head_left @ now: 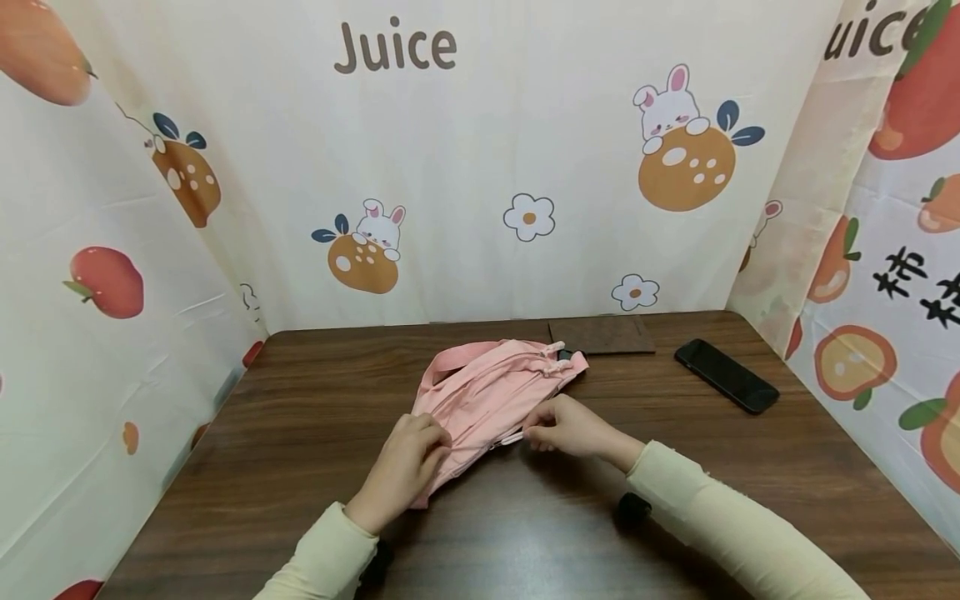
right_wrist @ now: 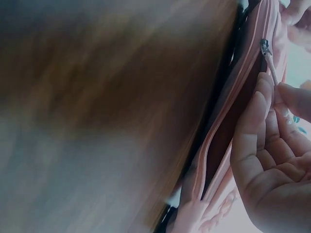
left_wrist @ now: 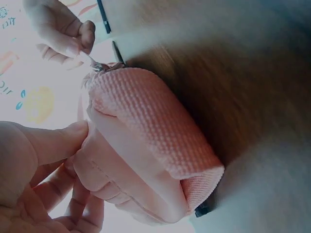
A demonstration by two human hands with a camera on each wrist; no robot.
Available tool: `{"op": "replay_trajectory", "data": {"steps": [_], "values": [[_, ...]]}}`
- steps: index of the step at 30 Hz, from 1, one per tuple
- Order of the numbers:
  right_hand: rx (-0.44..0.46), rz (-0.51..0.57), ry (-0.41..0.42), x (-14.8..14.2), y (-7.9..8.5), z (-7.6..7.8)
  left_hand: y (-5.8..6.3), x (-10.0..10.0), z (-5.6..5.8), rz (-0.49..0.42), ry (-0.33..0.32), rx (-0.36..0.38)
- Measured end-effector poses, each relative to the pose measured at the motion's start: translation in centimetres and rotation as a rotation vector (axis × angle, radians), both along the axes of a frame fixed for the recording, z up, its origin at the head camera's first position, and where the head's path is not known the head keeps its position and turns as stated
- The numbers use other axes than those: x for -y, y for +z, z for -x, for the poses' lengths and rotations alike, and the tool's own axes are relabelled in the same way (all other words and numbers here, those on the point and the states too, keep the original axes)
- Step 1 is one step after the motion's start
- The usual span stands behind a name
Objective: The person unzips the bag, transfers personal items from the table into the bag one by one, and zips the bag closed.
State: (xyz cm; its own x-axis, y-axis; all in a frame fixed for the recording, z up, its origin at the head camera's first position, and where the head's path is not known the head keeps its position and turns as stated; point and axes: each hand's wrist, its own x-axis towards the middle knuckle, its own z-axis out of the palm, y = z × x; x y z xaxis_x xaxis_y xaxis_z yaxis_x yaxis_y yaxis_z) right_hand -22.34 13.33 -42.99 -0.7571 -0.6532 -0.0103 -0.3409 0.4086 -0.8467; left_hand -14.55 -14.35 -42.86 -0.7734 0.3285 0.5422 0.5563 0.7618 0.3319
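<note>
A pink zippered bag (head_left: 491, 396) lies at a slant on the dark wooden table, with a strap loop at its upper left. My left hand (head_left: 408, 467) pinches the bag's fabric near its lower left end, the thumb against the fingers in the left wrist view. At the near edge, my right hand (head_left: 566, 427) pinches the pale cord pull (right_wrist: 272, 70) of a zipper between thumb and forefinger. The metal slider (right_wrist: 264, 46) shows in the right wrist view, and the zipper gapes open on one side of it. The bag's inside is dark, its contents hidden.
A dark brown flat rectangular item (head_left: 603, 336) lies at the table's back edge, behind the bag. A black phone (head_left: 726, 375) is on the right side. Fruit-printed curtains (head_left: 465, 167) enclose the back and both sides of the table (head_left: 315, 400).
</note>
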Motion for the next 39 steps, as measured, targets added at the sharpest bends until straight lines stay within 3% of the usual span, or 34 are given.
{"op": "replay_trajectory", "data": {"steps": [10, 15, 26, 33, 39], "values": [[-0.033, -0.018, -0.078, -2.2, 0.1, 1.5, 0.1, 0.5, 0.0, 0.021, -0.013, 0.003], [0.002, -0.013, -0.128, -4.0, 0.1, 2.3, 0.0, 1.2, -0.1, 0.022, 0.001, 0.012], [0.040, -0.012, -0.126, -4.4, -0.2, 2.4, 0.1, 1.0, -0.4, 0.041, 0.017, 0.041], [0.022, -0.021, -0.128, -4.7, 0.1, 2.5, 0.2, 1.0, -0.3, 0.055, 0.016, 0.015], [0.002, -0.056, -0.184, -5.8, 0.3, 2.9, 0.3, 1.2, -0.2, 0.074, 0.006, -0.006]]}}
